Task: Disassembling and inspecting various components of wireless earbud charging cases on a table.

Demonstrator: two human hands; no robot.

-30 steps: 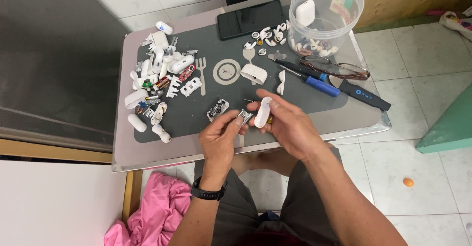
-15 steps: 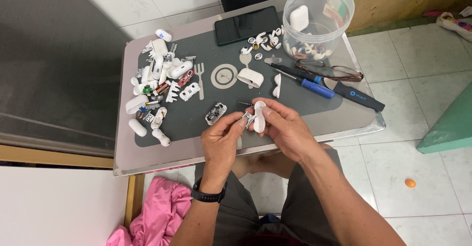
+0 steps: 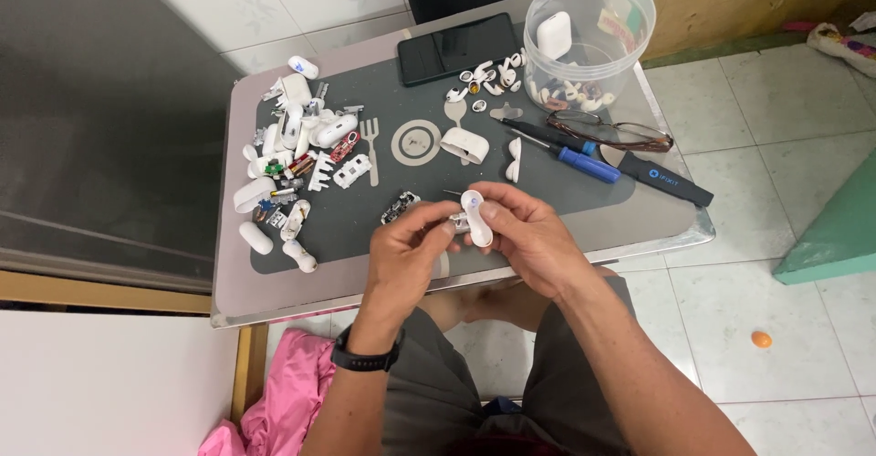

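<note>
Home repair bench: screwdriver [image 3: 564,152], parts mat [image 3: 547,196]

Glossy white plastic shell [image 3: 475,218] at frame centre; matt grey rubbery mat [image 3: 547,182] beneath; clear plastic tub [image 3: 630,18] upper right; pink cloth [image 3: 283,401] lower left.

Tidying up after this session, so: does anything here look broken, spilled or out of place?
Yes. A heap of opened white earbud shells and loose innards lies scattered on the mat's left side. The eyeglasses rest among the screwdrivers. An orange ball sits alone on the floor tiles.
</note>
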